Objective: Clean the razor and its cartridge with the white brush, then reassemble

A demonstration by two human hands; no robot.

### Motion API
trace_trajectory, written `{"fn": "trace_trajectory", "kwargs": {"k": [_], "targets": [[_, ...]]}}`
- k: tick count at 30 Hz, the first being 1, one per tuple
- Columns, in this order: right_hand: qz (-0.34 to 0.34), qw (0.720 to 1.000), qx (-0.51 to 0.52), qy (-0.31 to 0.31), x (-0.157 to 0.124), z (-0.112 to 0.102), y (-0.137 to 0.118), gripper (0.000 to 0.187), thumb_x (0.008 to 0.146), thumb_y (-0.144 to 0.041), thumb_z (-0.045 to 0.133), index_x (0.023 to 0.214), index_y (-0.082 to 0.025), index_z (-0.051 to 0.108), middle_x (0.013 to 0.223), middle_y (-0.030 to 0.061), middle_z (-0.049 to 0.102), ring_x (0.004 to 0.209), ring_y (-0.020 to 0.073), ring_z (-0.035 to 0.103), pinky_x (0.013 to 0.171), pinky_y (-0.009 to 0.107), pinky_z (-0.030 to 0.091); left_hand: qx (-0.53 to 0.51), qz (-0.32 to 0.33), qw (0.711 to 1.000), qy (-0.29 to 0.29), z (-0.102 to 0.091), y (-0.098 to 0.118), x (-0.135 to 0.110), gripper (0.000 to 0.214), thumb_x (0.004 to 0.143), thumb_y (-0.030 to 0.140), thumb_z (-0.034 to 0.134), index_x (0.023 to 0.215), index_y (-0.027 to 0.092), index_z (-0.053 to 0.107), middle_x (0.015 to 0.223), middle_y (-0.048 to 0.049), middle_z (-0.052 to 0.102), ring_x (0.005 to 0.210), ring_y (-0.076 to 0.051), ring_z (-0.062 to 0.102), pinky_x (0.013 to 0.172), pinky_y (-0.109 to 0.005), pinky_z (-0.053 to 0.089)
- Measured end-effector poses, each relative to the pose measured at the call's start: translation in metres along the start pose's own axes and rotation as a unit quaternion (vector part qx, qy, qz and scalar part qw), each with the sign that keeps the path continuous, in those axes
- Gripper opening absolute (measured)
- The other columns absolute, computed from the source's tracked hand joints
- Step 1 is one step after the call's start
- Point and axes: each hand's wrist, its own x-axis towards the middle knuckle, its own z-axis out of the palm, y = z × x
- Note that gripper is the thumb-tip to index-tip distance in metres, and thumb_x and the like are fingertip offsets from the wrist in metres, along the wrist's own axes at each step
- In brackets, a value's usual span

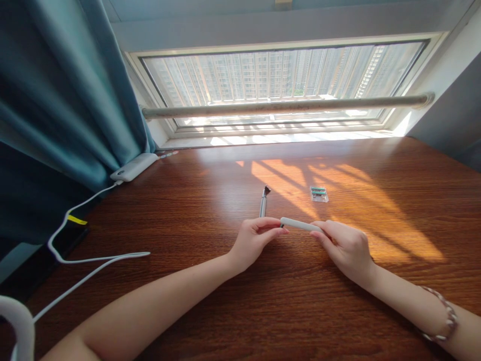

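A slim white stick-shaped handle is held just above the table between my two hands. My right hand is closed around its near right end. At the other end, the thumb and fingertips of my left hand pinch a small dark piece, mostly hidden by my fingers. Just beyond my left hand lies a silver razor with a dark head pointing away. A small clear plastic case with green-striped blade cartridges rests farther right, past my right hand.
The brown wooden table reaches to a window crossed by a pipe. A white power bank sits at the back left by the blue curtain. Its white cable loops over the table's left side.
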Motion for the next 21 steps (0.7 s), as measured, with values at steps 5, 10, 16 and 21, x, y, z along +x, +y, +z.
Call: {"fn": "trace_trajectory", "kwargs": {"k": [5,10,16,21], "targets": [[0.054,0.998,0.011,0.007,0.0004,0.0009,0.0042,0.025,0.087,-0.038,0.045,0.087,-0.022,0.064,0.074,0.0009,0.065,0.066,0.0142,0.058,0.06,0.024,0.037,-0.032,-0.024,0.999,-0.006,-0.0015,-0.0023,0.0017,0.018,0.072,0.026,0.064,0.083,0.012,0.067,0.08,-0.0065,0.07,0.078,-0.018,0.065,0.074,-0.026,0.05],[0.002,0.998,0.058,-0.007,0.0008,-0.0005,0.005,0.024,0.087,-0.036,0.046,0.094,-0.022,0.064,0.08,0.0015,0.065,0.07,0.0142,0.059,0.064,0.024,0.039,-0.069,-0.021,0.997,-0.024,-0.0033,-0.0046,0.0036,0.02,0.073,0.027,0.063,0.085,0.011,0.065,0.084,-0.0081,0.07,0.08,-0.018,0.064,0.075,-0.028,0.048],[0.014,1.0,0.01,-0.008,0.0006,-0.0009,-0.0001,0.027,0.088,-0.038,0.044,0.095,-0.023,0.065,0.08,0.0015,0.066,0.07,0.0149,0.059,0.063,0.024,0.038,-0.073,-0.024,0.995,-0.057,-0.004,-0.0067,0.0048,0.021,0.075,0.028,0.061,0.088,0.012,0.065,0.083,-0.0078,0.07,0.076,-0.017,0.062,0.073,-0.027,0.046],[0.051,0.999,0.006,-0.012,0.0005,0.0006,0.0004,0.029,0.088,-0.041,0.043,0.09,-0.023,0.065,0.073,0.0011,0.065,0.067,0.0151,0.058,0.059,0.024,0.037,-0.139,-0.046,0.987,-0.07,-0.003,-0.0098,0.0075,0.019,0.072,0.027,0.064,0.083,0.01,0.063,0.078,-0.0084,0.069,0.073,-0.016,0.062,0.073,-0.029,0.045]]}}
